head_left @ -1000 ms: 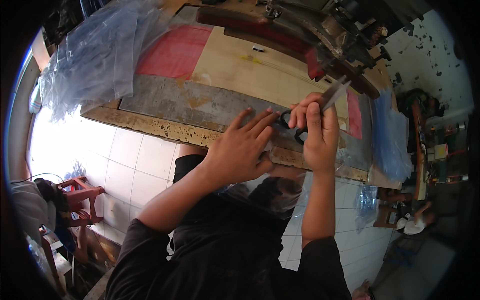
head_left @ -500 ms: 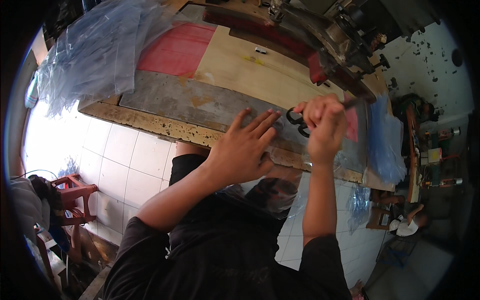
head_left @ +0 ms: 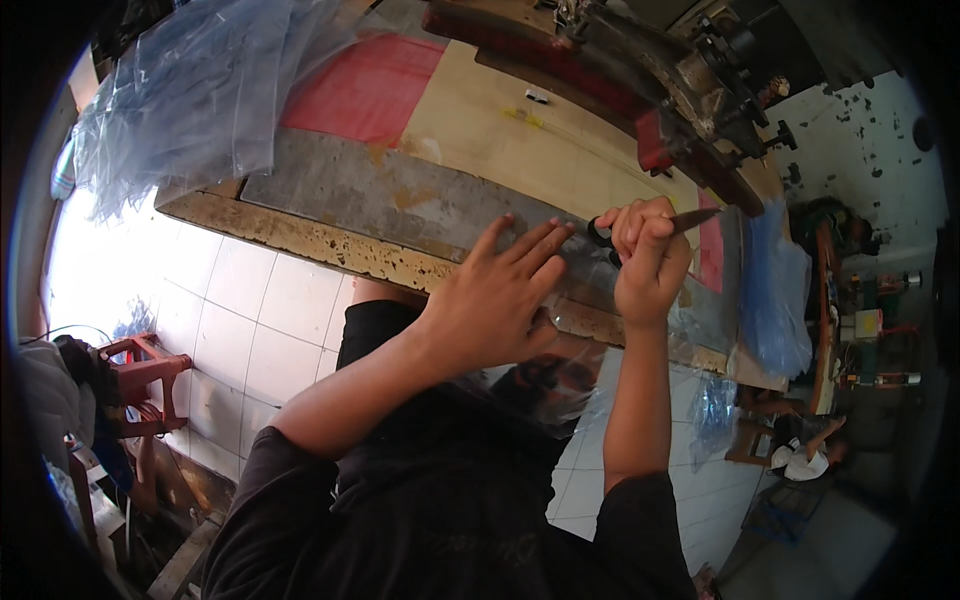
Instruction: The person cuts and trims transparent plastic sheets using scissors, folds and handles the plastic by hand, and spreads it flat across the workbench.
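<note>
My left hand [head_left: 495,295] lies on the near edge of the worktable, fingers spread, pressing a clear plastic sheet [head_left: 585,325] that drapes over the edge toward my lap. Just right of it, my right hand [head_left: 648,255] is closed around a pair of scissors [head_left: 697,218]. The black handle loops stick out on the left side of the fist, and the blades point right, held above the tabletop. Whether the blades are fully together is hard to make out.
A grey metal plate [head_left: 340,190] forms the table's front, with cream board [head_left: 500,125] and red sheeting [head_left: 365,90] behind. A machine with a long dark red bar [head_left: 560,70] stands at the back. Clear plastic sheets [head_left: 190,105] overhang the left; bluish ones [head_left: 778,300] hang at right.
The scissors blades, blurred before, now show sharply in my right fist. The whole view has shifted slightly, and my left hand stays spread on the plastic.
</note>
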`<state>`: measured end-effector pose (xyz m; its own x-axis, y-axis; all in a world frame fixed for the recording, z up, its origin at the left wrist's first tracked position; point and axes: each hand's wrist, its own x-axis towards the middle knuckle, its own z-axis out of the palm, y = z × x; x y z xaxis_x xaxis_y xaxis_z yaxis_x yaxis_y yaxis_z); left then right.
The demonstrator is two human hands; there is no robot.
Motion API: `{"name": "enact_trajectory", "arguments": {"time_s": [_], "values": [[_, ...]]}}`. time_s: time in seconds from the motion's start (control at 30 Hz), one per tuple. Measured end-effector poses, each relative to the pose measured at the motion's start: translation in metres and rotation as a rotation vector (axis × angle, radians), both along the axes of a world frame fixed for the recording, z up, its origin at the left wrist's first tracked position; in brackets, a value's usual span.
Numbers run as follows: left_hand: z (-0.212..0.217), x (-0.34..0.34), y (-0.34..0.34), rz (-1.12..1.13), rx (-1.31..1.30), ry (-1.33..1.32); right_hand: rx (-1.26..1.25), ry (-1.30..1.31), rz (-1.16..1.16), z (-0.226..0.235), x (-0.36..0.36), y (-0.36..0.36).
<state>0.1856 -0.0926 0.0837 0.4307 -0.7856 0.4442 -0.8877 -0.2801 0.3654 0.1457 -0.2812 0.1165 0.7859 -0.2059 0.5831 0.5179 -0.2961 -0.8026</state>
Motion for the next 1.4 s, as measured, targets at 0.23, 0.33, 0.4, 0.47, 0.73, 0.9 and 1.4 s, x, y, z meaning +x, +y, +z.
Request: {"name": "enact_trajectory", "arguments": {"time_s": [0.23, 0.33, 0.4, 0.47, 0.73, 0.9, 1.4], "values": [[-0.001, -0.002, -0.001, -0.016, -0.012, 0.025, -0.013, -0.019, 0.026, -0.003, -0.001, -0.004], [-0.005, 0.001, 0.001, 0.002, -0.01, 0.016, 0.025, -0.016, -0.004, 0.003, -0.001, 0.0], [-0.006, -0.004, -0.001, -0.011, -0.04, 0.074, 0.02, -0.024, -0.011, -0.004, -0.002, 0.002], [-0.003, -0.003, -0.001, -0.005, -0.012, 0.063, -0.012, -0.02, -0.016, -0.003, 0.002, -0.003], [0.001, -0.005, -0.003, 0.006, 0.004, 0.075, 0.08, -0.005, -0.002, -0.004, 0.0, -0.002], [0.0, -0.005, -0.003, 0.012, 0.008, 0.099, 0.18, 0.049, -0.009, 0.004, -0.007, 0.002], [0.001, -0.006, -0.002, 0.002, 0.011, 0.103, 0.214, 0.105, 0.044, 0.003, -0.033, 0.02]]}}
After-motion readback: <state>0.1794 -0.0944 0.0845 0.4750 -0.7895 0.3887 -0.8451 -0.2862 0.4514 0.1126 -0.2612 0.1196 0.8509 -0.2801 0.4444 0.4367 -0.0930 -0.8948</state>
